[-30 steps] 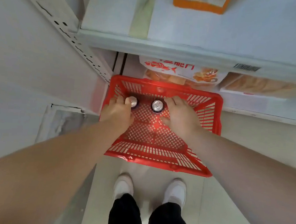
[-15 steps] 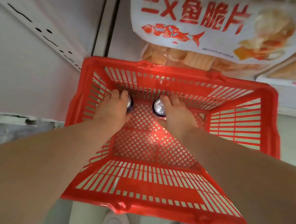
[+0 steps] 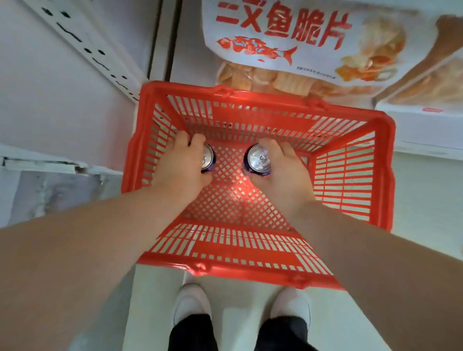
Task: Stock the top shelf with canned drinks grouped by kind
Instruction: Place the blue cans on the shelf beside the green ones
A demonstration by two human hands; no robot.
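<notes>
In the frame's middle, your left hand (image 3: pixel 183 166) and right hand (image 3: pixel 282 170) each clamp one can (left can (image 3: pixel 208 157), right can (image 3: pixel 259 158)) inside the red basket (image 3: pixel 246 258).

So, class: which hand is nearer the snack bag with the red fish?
Right. The right hand is below the snack bag; the left hand is below and further left.
</notes>
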